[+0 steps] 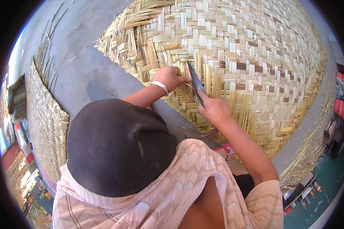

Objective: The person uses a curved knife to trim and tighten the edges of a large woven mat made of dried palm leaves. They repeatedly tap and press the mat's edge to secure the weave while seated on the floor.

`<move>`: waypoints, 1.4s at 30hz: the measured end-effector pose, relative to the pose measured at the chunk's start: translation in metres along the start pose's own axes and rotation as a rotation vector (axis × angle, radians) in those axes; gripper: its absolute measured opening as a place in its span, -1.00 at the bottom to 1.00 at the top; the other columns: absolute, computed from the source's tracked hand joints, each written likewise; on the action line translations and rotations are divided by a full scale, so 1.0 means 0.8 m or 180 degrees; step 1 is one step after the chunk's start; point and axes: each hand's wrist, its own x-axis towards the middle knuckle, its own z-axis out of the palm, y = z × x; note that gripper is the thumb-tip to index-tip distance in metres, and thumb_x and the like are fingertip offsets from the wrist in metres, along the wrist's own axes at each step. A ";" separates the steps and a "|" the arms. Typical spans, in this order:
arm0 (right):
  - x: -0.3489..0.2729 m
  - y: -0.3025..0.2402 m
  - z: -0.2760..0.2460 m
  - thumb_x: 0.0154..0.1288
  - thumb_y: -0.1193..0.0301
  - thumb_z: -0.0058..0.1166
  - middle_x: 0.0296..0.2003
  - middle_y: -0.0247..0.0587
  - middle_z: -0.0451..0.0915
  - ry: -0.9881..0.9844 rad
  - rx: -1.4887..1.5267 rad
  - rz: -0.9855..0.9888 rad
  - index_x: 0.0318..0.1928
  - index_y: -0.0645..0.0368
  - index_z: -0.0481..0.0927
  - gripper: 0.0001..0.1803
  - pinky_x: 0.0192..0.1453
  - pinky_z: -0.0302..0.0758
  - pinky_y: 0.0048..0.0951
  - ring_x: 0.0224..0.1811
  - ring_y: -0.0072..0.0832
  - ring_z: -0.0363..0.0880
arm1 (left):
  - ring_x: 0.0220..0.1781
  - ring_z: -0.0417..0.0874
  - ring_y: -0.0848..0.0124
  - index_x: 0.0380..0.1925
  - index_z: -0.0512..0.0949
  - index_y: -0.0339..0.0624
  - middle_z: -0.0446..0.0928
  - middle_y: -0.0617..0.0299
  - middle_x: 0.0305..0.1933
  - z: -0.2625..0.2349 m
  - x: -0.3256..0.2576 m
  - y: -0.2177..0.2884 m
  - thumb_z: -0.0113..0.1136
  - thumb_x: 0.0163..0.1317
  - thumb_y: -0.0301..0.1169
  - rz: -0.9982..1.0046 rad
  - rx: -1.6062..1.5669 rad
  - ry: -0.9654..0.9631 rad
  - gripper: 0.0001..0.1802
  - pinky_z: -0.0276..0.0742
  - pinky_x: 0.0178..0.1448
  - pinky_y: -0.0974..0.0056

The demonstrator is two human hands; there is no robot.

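Note:
A large mat (256, 42) woven from flat straw strips lies before me, pale yellow with brown bands. My right hand (216, 110) is closed around a knife, its index finger along the dark, narrow blade (195, 79). The blade's tip points away from me and touches the weave near the mat's near-left edge. Just left of the blade, my left hand (171, 78) has its fingers closed on a straw strip (187, 72) of the mat. A light bracelet (160, 86) circles that wrist. Loose strip ends (214, 86) stand out to the right of the blade.
Another woven piece (46, 118) stands at the left, with long unwoven strands at its top. Grey floor (90, 57) shows between the two. A straw pile (304, 164) lies at the right, near red bundles (340, 108). A dark rounded cloth shape (116, 149) fills the lower left.

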 end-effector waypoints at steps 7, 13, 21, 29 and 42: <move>-0.074 0.033 -0.032 0.19 0.19 0.00 -0.49 -0.02 0.64 -0.0502 -0.0582 -0.0054 0.40 -0.17 0.24 -0.29 -0.32 0.56 -0.01 -0.45 -0.06 0.65 | -0.27 0.68 0.07 -0.39 0.65 -0.11 0.66 0.06 -0.37 0.018 0.014 -0.008 0.23 0.10 0.24 0.0192 0.0545 0.0152 -0.42 0.55 -0.18 0.03; -0.116 0.042 -0.098 0.20 0.22 0.01 -0.45 -0.02 0.62 -0.0218 -0.0998 -0.0070 0.43 -0.10 0.20 -0.25 -0.36 0.54 -0.06 -0.48 -0.07 0.62 | -0.31 0.67 0.04 -0.42 0.63 -0.04 0.65 0.05 -0.39 0.027 0.016 -0.022 0.14 0.18 0.20 0.0480 0.0383 0.0477 -0.48 0.54 -0.21 -0.02; 0.028 -0.124 -0.148 0.27 0.39 0.14 -0.47 -0.19 0.53 0.2662 0.1486 -0.2725 0.45 -0.16 0.23 -0.26 -0.42 0.53 -0.32 -0.52 -0.28 0.57 | -0.51 0.62 0.05 -0.57 0.54 -0.09 0.57 0.08 -0.58 0.043 -0.045 -0.066 0.20 0.23 -0.02 0.1638 -0.0055 0.1183 -0.60 0.53 -0.42 0.04; 0.083 -0.157 -0.121 0.32 0.19 0.00 -0.39 -0.13 0.64 0.0590 -0.0986 -0.0831 0.39 -0.22 0.32 -0.39 -0.40 0.58 -0.16 -0.48 -0.19 0.65 | -0.52 0.64 0.12 -0.58 0.51 -0.05 0.56 0.18 -0.58 0.066 -0.054 -0.098 0.17 0.23 -0.08 0.2008 0.0187 0.0980 -0.67 0.56 -0.43 0.08; 0.091 -0.166 -0.120 0.33 0.15 0.02 -0.43 -0.01 0.63 0.0622 -0.0673 -0.1162 0.41 -0.14 0.29 -0.36 -0.34 0.56 -0.11 -0.40 -0.13 0.66 | -0.59 0.60 0.12 -0.55 0.44 -0.09 0.49 0.19 -0.59 0.077 -0.042 -0.109 0.17 0.22 -0.12 0.2481 0.0000 0.0998 -0.67 0.52 -0.52 0.06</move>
